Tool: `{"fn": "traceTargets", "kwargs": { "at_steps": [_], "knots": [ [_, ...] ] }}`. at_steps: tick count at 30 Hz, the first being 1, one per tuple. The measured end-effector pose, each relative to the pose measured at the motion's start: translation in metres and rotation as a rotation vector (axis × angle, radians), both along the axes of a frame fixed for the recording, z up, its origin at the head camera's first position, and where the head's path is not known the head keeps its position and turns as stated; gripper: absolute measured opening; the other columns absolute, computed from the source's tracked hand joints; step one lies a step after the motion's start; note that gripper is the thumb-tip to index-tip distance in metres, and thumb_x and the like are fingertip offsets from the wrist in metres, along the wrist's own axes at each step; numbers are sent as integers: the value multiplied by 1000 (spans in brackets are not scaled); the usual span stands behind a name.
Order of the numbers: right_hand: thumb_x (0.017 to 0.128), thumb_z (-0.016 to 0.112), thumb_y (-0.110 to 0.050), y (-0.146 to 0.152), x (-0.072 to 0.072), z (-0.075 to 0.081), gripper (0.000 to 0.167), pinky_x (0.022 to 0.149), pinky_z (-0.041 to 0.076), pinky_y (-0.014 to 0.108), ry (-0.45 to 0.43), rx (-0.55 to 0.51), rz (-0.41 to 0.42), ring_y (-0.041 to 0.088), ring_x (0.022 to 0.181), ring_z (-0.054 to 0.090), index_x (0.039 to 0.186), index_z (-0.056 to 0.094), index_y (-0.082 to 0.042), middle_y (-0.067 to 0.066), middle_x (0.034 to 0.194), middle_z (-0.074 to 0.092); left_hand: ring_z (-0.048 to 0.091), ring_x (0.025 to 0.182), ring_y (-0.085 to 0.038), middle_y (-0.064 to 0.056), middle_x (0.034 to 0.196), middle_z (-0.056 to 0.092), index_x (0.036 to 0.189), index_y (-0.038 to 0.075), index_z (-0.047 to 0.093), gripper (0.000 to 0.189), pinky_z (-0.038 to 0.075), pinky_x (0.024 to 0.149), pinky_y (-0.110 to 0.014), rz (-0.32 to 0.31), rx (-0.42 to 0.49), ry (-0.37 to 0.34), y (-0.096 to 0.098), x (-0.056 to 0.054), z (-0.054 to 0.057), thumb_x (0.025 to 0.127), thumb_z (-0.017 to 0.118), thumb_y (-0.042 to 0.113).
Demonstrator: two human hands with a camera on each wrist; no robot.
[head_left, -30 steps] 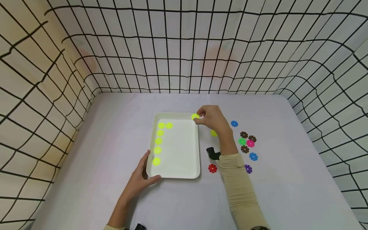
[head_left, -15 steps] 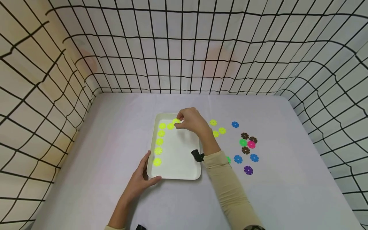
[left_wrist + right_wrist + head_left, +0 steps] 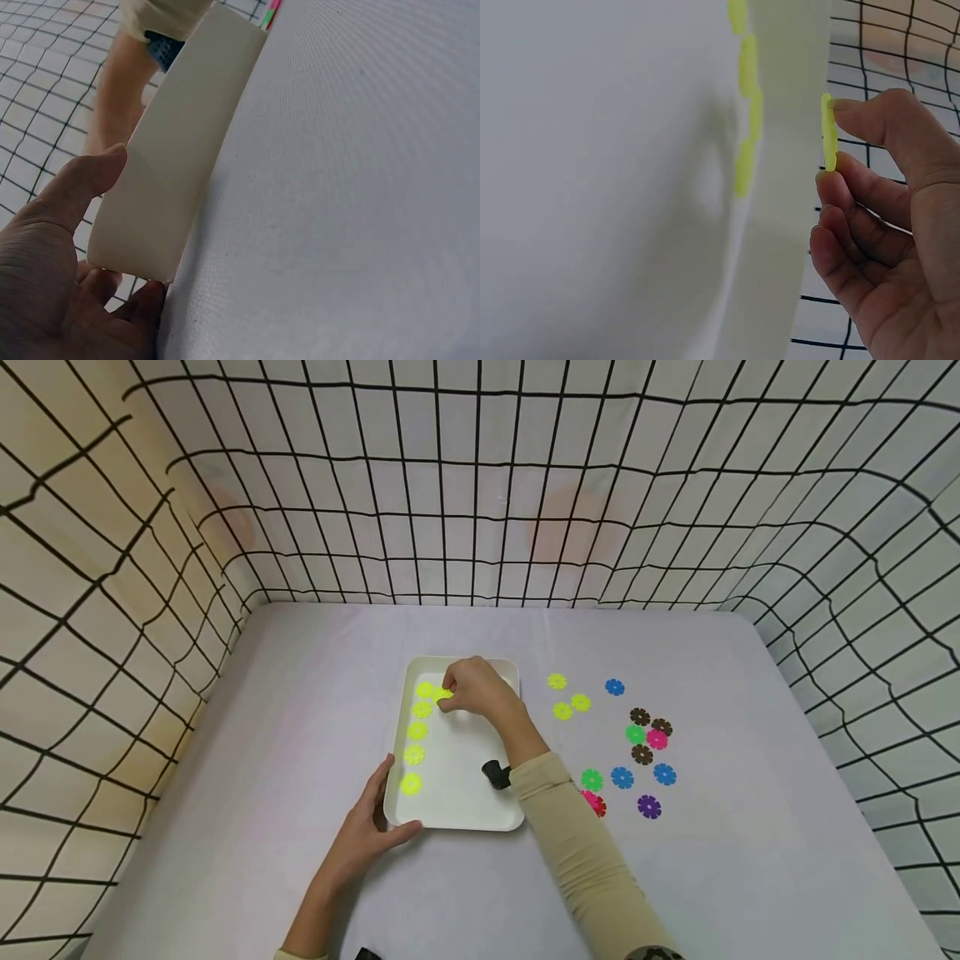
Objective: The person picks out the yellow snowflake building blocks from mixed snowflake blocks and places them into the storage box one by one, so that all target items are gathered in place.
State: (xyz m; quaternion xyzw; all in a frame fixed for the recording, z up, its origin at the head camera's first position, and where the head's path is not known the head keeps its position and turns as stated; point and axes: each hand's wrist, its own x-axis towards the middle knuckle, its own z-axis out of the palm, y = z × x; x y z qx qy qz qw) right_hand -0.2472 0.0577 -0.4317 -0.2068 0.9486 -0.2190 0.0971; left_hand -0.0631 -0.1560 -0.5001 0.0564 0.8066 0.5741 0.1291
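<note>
My right hand [image 3: 480, 687] pinches a yellow notched plastic disc [image 3: 829, 132] between thumb and forefinger, over the far left part of the white tray [image 3: 465, 781]. Inside the tray, a column of several yellow discs [image 3: 414, 755] runs along the left wall and meets the start of a row at the far end. That row is partly covered by the right hand in the head view. At the near left corner my left hand [image 3: 367, 827] grips the tray, thumb at the front edge and fingers round the left side. The left wrist view shows this thumb [image 3: 105, 169] against the tray's outer wall.
Right of the tray lie three loose yellow discs [image 3: 562, 711]. Further right are scattered blue [image 3: 615, 687], brown [image 3: 640, 717], green [image 3: 592, 779], pink [image 3: 657, 739] and purple discs [image 3: 649, 807]. A red one is partly hidden by the sleeve. Black wire mesh [image 3: 480, 510] encloses the table.
My right hand has carried the yellow disc from the tray's far right corner leftward to the row in the far left part. The left hand keeps its grip on the corner.
</note>
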Motion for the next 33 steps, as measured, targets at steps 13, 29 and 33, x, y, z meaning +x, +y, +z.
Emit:
{"fn": "traceTargets", "kwargs": {
  "at_steps": [13,29,33],
  "knots": [
    [78,79,-26,-2,-4,-17,26,84,48,28,-7,28,0,15,81,57,94,74,-6,1,81,68,27,148,-28,-7,162,25,157,26,13,107,26,117,-41,-1,-24,4,-1,0,2,77,83,27],
    [79,77,-23,-2,-6,-27,23,80,50,26,-50,24,13,14,82,60,95,75,-7,1,87,70,26,149,-27,-6,162,24,157,27,13,107,23,117,-49,3,-19,-8,0,-1,1,76,84,28],
    [79,78,-24,-2,-7,-28,23,79,50,26,-61,21,3,14,81,59,95,75,-7,1,86,69,26,149,-26,-6,162,24,157,27,13,107,24,117,-48,3,-26,-5,-1,-1,1,77,84,28]
  ]
}}
